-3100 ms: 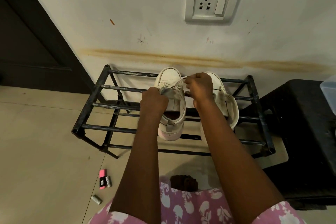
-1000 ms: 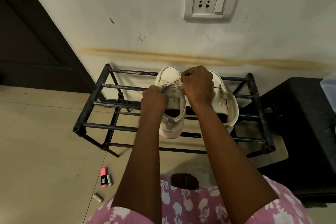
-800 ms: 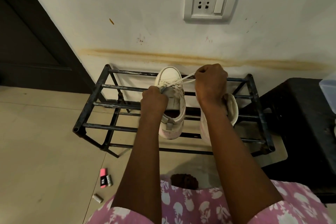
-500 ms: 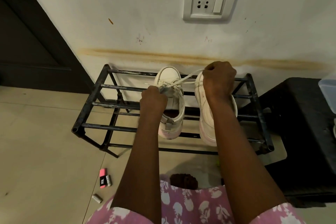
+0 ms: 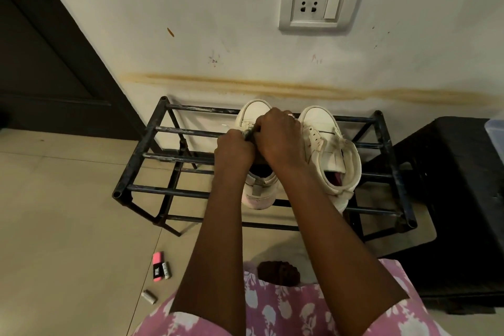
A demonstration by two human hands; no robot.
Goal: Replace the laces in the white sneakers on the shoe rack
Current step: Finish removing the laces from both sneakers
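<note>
**Both Hands Close on One Sneaker Mid-Lacing**

Head view: You stand over the black shoe rack (image 5: 169, 189), and both white sneakers sit on its top tier, toes towards the wall behind it. The first sneaker (image 5: 255, 114) lies at the middle of the rack; the second sneaker (image 5: 327, 150) rests just beside it, towards the rack's right end, its eyelets bare and its tongue loose.

Your left hand (image 5: 234, 148) is curled tight on the first sneaker's upper, gripping a grey edge at the throat. Your right hand (image 5: 278, 139) is also closed, knuckles touching the left, fingers folded down over the same lacing row. Whether it pinches a lace or only the shoe cannot be told; the fingertips are hidden.

By the look of it, the step in hand is working a lace through the first sneaker's eyelets, with the second one not yet begun. The next move likely calls for a steady hold from your left hand while the right draws the lace through and finds the next eyelet.

On the floor in front of the rack's left end lie a pink eraser (image 5: 157, 266) and a small grey cylinder (image 5: 149, 296).
</note>
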